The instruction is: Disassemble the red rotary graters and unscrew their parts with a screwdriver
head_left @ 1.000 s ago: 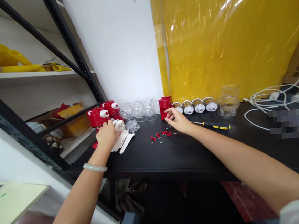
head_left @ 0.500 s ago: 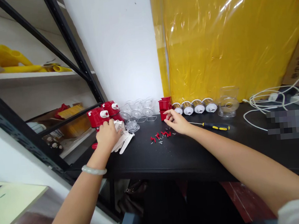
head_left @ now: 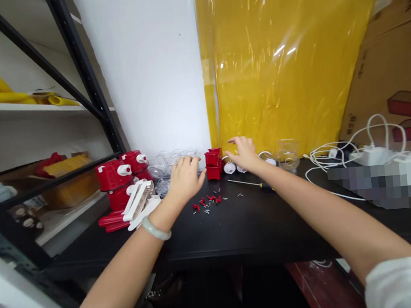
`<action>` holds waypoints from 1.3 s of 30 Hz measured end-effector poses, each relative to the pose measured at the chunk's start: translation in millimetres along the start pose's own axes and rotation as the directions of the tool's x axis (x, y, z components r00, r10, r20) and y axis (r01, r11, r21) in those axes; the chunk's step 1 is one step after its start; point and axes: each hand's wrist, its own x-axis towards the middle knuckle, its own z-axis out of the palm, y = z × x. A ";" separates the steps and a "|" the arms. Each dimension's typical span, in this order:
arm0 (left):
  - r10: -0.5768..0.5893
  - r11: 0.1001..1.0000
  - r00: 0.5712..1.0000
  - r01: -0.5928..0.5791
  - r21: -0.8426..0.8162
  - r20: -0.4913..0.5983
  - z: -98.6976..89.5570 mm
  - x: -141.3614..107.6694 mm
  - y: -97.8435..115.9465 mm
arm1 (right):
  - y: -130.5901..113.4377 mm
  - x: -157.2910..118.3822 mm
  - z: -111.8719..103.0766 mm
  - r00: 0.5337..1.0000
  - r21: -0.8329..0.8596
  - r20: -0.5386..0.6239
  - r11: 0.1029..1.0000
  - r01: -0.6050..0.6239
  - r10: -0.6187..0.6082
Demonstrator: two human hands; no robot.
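Observation:
My left hand (head_left: 186, 177) is raised over the table, fingers apart and holding nothing, in front of several clear plastic parts (head_left: 157, 171). To its right stand stacked red plastic cups (head_left: 213, 165). My right hand (head_left: 244, 154) is just beyond them, open with fingers stretched out. It hangs above several white-ended metal drums (head_left: 229, 168), partly covering them. Small red bent pieces (head_left: 214, 199) and silver screws (head_left: 206, 212) lie scattered between my arms. A screwdriver (head_left: 245, 182) rests nearby, its handle partly behind my right forearm.
Red housings (head_left: 113, 176) with white spouts stand at the left, beside white lever parts (head_left: 138, 202) and red handles (head_left: 113, 220). A clear container (head_left: 288, 154), tangled white cables (head_left: 322, 164) and a cardboard box (head_left: 373, 79) are on the right. A black-framed shelf (head_left: 96, 94) borders the left.
My left hand has left the white parts and moved right, toward the red cups. My right hand has lifted from beside the red cups and its fingers have spread. The view has shifted right.

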 end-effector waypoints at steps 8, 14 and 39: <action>0.009 0.986 0.999 -0.015 -0.166 -0.036 34.9 -9.3 -21.7 | 120.6 12.6 -99.9 0.825 -0.425 -0.222 0.710 -0.562 0.521; 0.050 0.972 0.999 -0.053 -0.230 -0.021 37.6 -9.9 -27.4 | 168.5 0.4 -102.4 0.726 -0.354 -0.078 0.662 -0.661 0.683; 0.048 0.922 0.996 -0.072 -0.380 -0.073 41.9 -10.5 -31.8 | 111.5 32.1 -147.3 0.559 0.078 0.263 0.561 -0.824 0.786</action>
